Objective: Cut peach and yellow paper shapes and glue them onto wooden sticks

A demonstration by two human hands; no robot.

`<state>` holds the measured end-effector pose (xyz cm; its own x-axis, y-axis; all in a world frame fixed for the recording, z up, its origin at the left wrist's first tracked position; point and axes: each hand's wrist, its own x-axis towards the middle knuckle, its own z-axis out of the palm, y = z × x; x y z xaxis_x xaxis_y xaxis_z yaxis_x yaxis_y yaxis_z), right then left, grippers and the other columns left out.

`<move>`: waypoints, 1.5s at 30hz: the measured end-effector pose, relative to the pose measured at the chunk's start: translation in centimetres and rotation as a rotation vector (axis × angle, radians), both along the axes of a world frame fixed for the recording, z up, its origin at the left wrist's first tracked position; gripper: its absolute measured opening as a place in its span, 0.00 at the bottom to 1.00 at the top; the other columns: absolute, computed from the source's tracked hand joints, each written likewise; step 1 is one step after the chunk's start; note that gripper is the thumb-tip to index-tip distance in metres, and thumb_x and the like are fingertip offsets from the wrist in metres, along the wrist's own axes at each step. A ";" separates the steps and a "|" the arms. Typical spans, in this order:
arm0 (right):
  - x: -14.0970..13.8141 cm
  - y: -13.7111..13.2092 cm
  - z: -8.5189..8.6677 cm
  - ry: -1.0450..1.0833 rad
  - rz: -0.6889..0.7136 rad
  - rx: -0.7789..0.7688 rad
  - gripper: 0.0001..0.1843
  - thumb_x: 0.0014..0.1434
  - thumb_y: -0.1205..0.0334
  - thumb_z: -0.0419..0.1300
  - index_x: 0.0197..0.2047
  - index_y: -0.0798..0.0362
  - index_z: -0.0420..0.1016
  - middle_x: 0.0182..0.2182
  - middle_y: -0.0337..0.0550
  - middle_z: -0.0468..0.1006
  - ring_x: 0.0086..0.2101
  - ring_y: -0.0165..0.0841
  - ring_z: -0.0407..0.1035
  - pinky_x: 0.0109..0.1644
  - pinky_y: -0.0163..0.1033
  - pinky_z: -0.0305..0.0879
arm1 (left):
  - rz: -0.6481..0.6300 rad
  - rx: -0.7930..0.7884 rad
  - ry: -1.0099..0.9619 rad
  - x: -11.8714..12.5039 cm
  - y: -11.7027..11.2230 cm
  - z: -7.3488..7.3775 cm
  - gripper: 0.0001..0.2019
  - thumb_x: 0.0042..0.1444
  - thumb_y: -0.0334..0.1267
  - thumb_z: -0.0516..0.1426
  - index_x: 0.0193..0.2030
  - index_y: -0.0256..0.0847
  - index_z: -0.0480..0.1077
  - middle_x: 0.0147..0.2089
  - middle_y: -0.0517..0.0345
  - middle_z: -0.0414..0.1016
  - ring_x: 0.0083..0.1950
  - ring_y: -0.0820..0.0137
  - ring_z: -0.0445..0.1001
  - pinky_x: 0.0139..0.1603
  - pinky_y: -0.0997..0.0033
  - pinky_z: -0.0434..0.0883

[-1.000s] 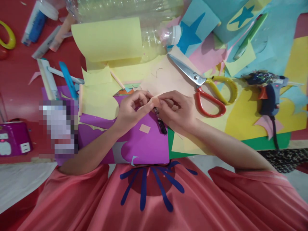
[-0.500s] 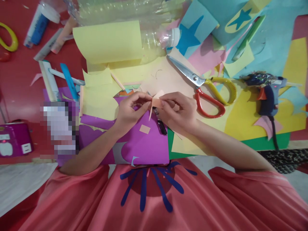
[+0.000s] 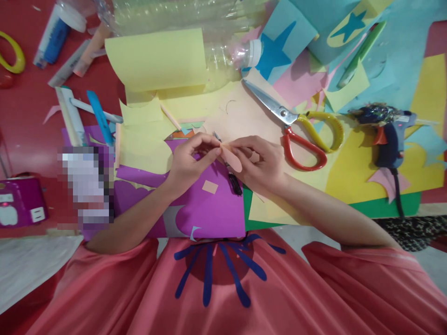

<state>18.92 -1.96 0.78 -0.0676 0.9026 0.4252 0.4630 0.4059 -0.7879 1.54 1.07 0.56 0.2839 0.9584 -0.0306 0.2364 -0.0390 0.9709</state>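
A small peach paper piece point(image 3: 233, 158) with a rounded end is pinched between both my hands above the purple paper point(image 3: 213, 214). My left hand point(image 3: 193, 160) grips its left tip between thumb and forefinger. From the other side, my right hand point(image 3: 260, 160) has its thumb and fingertips closed on the upper edge. Below the hands lies a black pen point(image 3: 234, 184), partly hidden by the piece and fingers. A small peach rectangle of paper point(image 3: 210, 187) rests flat on the purple paper.
Scissors point(image 3: 284, 115) with red and yellow handles lie open right of my hands. Farther right is a glue gun point(image 3: 391, 139). A clear plastic bottle point(image 3: 223, 60) partly wrapped in yellow paper lies behind. Blue star-decorated paper point(image 3: 279, 51), markers point(image 3: 99, 116) and a purple box point(image 3: 23, 202) surround the workspace.
The peach piece has turned between my fingers; its rounded end now points down to the right, where a folded, strip-like shape showed before. Both hands stay nearly in place.
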 end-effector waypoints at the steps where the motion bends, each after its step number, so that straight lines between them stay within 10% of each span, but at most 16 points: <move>1: 0.0 -0.1 0.0 0.002 -0.005 -0.006 0.05 0.60 0.65 0.60 0.38 0.52 0.78 0.31 0.38 0.83 0.28 0.26 0.75 0.30 0.30 0.71 | 0.001 -0.001 0.000 0.0 0.0 0.0 0.14 0.53 0.50 0.63 0.33 0.41 0.73 0.33 0.59 0.78 0.33 0.73 0.76 0.33 0.75 0.73; 30: 0.6 0.7 -0.2 0.169 0.052 -0.226 0.08 0.61 0.60 0.58 0.31 0.52 0.68 0.21 0.31 0.69 0.21 0.22 0.63 0.23 0.29 0.58 | 0.116 -0.033 -0.099 -0.1 0.2 0.2 0.19 0.51 0.57 0.63 0.30 0.42 0.69 0.29 0.62 0.71 0.30 0.76 0.71 0.33 0.75 0.71; 45: 0.9 0.3 -1.0 0.022 0.227 -0.236 0.21 0.62 0.57 0.58 0.59 0.47 0.64 0.44 0.43 0.76 0.35 0.30 0.72 0.39 0.39 0.71 | 0.105 -0.136 -0.223 0.1 0.2 0.5 0.17 0.49 0.52 0.66 0.30 0.41 0.69 0.23 0.67 0.73 0.24 0.78 0.72 0.27 0.79 0.69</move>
<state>19.81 -1.65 -0.18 -0.2712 0.9394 0.2097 0.3636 0.3017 -0.8814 1.67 1.31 1.04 0.1971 0.9743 -0.1092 0.0118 0.1090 0.9940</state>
